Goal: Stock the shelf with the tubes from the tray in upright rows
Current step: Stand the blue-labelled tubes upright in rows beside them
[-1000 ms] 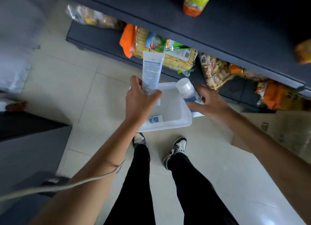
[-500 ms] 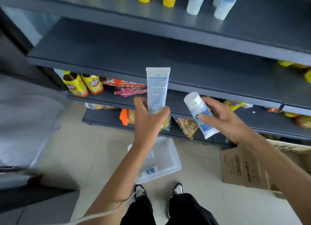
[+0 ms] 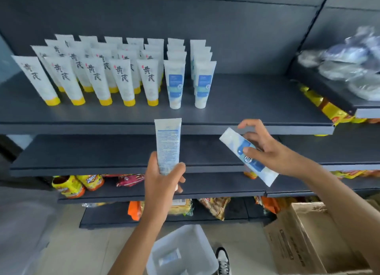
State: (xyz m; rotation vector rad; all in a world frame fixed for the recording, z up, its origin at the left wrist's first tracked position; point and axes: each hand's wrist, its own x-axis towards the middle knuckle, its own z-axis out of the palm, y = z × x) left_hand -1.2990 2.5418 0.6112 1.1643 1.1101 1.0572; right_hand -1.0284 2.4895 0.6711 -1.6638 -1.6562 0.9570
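The step in hand was the carry from tray to shelf; neither tube had been set down yet. My left hand [image 3: 162, 178] was wrapped round the lower end of one tube [image 3: 167, 145], which stood upright with its flat end up, just below the front edge of the shelf [image 3: 257, 110]. My right hand [image 3: 265, 149] pinched the other tube [image 3: 246, 157] about its middle, tilted, with the cap pointing up and to the left.

On the shelf, two rows of blue-label tubes [image 3: 175, 85] stood on their caps beside the yellow-capped tubes [image 3: 92, 75]. I judged the left tube was ready to go in at the front of a row or to the right of them. The right one would first need turning cap-down.

The tray [image 3: 197, 239] sat on the floor below, with at least one tube still in it.

Half a second before, both hands had been lower, in front of the snack shelves. Since then they had risen to the stocked shelf with the same grips, and the tray had dropped to the bottom of my view.
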